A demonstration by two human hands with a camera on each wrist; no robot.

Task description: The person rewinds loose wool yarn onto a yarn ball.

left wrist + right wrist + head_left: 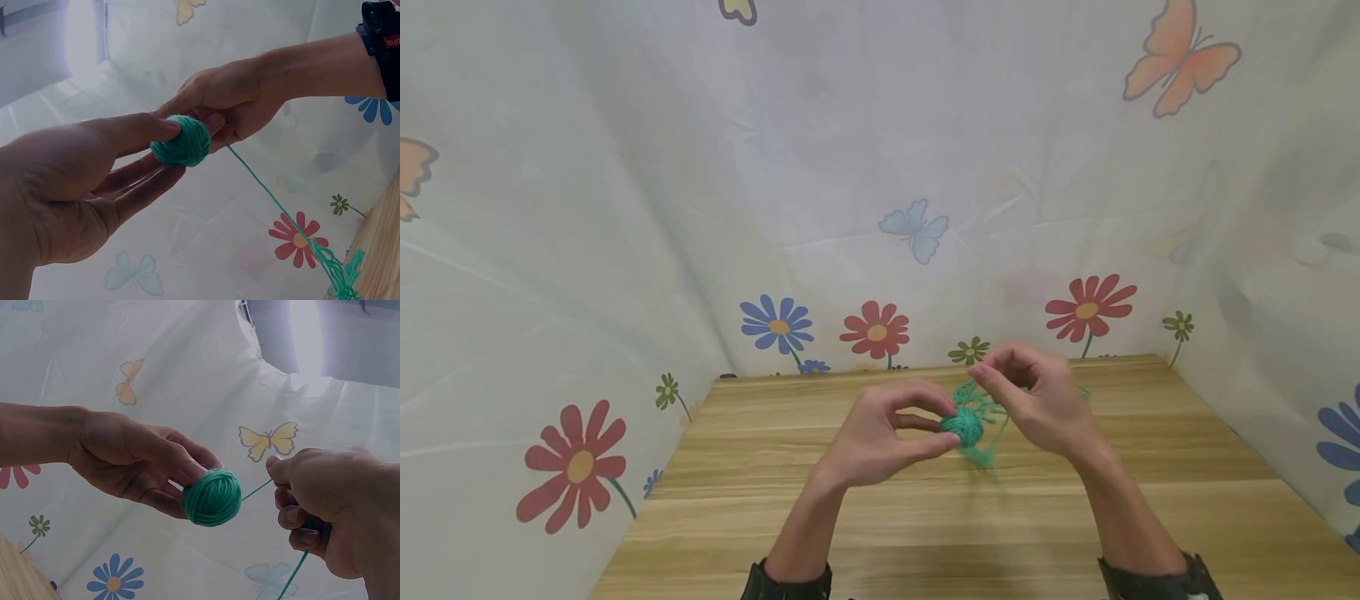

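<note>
A small wound ball of green yarn (212, 498) is pinched between the thumb and fingertips of my left hand (883, 433), held up over the table. Just to its right, my right hand (1037, 396) pinches the yarn strand (256, 490) between thumb and forefinger, its other fingers curled. The strand runs taut from the ball to that pinch, then out below the hand. In the left wrist view it leads down to a loose tangle of green yarn (337, 272) lying at the table. In the head view the tangle shows partly behind the ball and right hand.
The wooden table (760, 517) has a pale plastic sheet (820, 150) with printed flowers and butterflies standing behind it and along both sides. A dark wrist camera strap (387, 62) sits on the right forearm. A bright lamp (306, 337) shines overhead.
</note>
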